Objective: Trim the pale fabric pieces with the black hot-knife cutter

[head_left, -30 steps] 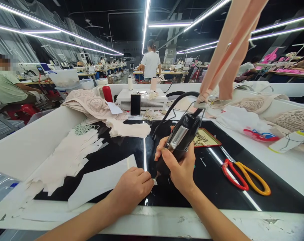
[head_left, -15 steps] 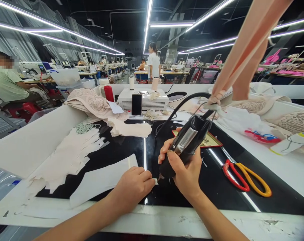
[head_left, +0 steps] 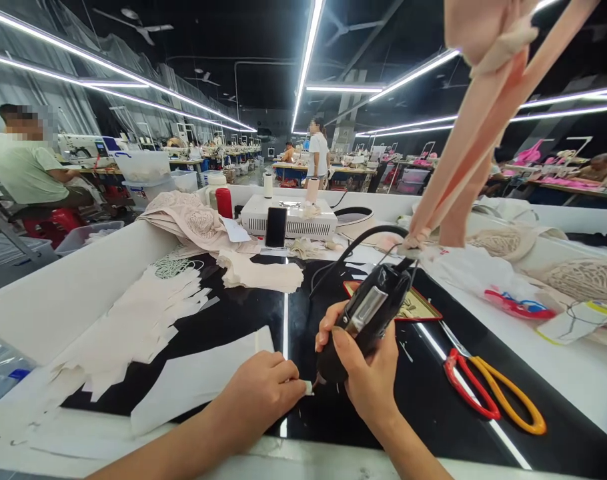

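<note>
My right hand [head_left: 371, 377] is wrapped round a black corded hand tool [head_left: 367, 305] with a silver plate on its side. The tool leans, its lower end just right of my left hand's fingertips. Peach fabric straps [head_left: 451, 150] are tied at its upper end and run upward. My left hand [head_left: 266, 387] is closed near the board, pinching a small pale scrap [head_left: 309, 387] whose end sticks out toward the tool's tip. Most of the scrap is hidden by the fingers. A white sheet-like piece [head_left: 198, 370] lies left of that hand, partly behind the forearm.
Layered pale fabric pieces [head_left: 128, 327] lie at the left of the black board [head_left: 263, 313]. Scissors [head_left: 451, 375] with red and yellow handles and a red-rimmed tray [head_left: 428, 310] are at the right. Behind stand a phone [head_left: 275, 227] and a white vented box [head_left: 313, 230]. Other people are farther off.
The view has tilted up slightly, so the table and both hands sit lower in the picture. The straps have shifted left. Both hands keep their holds.
</note>
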`<state>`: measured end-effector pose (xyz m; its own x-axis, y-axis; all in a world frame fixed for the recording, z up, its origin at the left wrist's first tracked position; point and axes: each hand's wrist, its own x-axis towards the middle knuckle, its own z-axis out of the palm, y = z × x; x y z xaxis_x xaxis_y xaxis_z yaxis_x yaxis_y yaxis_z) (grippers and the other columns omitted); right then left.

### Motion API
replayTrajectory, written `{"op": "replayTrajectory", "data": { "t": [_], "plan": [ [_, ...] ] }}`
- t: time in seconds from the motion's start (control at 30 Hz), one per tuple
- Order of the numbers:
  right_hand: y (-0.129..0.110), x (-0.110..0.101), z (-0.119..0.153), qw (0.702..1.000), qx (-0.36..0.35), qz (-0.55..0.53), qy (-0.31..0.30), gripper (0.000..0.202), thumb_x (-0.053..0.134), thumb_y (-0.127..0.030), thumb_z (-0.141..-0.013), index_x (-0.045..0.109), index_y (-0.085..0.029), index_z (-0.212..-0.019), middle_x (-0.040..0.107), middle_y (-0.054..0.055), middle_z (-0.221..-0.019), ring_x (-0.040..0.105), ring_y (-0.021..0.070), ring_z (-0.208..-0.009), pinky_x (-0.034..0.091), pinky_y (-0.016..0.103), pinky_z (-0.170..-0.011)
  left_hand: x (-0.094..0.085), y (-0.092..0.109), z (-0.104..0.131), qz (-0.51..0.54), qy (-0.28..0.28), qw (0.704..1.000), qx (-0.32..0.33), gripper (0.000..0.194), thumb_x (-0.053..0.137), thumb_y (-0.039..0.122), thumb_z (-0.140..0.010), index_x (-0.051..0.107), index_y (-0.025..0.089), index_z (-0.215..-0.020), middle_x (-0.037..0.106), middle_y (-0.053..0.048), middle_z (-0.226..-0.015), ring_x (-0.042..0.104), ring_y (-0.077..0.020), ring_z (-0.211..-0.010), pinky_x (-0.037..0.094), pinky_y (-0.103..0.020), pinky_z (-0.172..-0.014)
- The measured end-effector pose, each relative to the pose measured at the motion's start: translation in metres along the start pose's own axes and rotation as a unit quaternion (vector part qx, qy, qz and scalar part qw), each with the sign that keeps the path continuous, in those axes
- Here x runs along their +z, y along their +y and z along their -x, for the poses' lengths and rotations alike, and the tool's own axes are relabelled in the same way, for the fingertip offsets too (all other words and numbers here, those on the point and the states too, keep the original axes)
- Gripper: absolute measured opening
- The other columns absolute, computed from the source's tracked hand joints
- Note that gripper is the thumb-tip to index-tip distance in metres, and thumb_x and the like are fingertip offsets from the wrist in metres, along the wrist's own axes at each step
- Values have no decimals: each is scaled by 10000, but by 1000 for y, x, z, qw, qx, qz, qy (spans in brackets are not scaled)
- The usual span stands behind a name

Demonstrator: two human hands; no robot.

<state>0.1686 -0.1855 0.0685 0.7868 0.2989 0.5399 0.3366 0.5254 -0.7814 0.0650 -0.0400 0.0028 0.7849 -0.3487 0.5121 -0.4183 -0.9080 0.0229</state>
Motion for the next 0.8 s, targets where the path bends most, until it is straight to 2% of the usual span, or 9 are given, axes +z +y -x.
{"op": "replayTrajectory", "data": {
  "t": [0.1,0.23,0.37,0.53,0.8],
  "plan": [
    [2,-1,1,1000,0,0,-5,258,773,-293,-915,549,-277,-1043,686,-42,-847,646,110,-587,574,253,-538,4,-6,3,14,22,1000,8,180,564,121,-1059,624,189,-904,665,0,-870,582,-177,-737,427,-322,-678],
    [4,-2,1,1000,1,-5,-2,333,776,-328,-920,542,-290,-1154,679,-42,-847,649,117,-584,574,258,-535,3,-13,7,14,47,999,16,212,541,120,-1065,632,194,-889,674,4,-873,592,-166,-739,449,-315,-704],
    [7,-4,2,1000,0,1,0,310,778,-333,-917,554,-273,-1122,684,-28,-863,650,120,-595,577,270,-549,-1,-16,9,10,65,998,13,236,525,118,-1070,649,198,-885,676,7,-861,594,-161,-735,457,-303,-706],
    [3,-5,1,1000,-1,-9,-4,418,778,-327,-914,530,-305,-1249,673,-43,-841,638,126,-597,577,281,-546,-6,-18,10,32,52,998,4,241,521,126,-1078,671,191,-901,687,0,-878,625,-156,-768,480,-303,-745],
    [-3,-4,-2,1000,7,-17,3,438,794,-285,-897,559,-311,-1266,675,-46,-831,636,132,-616,580,291,-552,-9,-17,13,59,29,998,-15,198,553,142,-1070,715,193,-968,714,-14,-919,656,-170,-806,497,-312,-773]
  ]
}}
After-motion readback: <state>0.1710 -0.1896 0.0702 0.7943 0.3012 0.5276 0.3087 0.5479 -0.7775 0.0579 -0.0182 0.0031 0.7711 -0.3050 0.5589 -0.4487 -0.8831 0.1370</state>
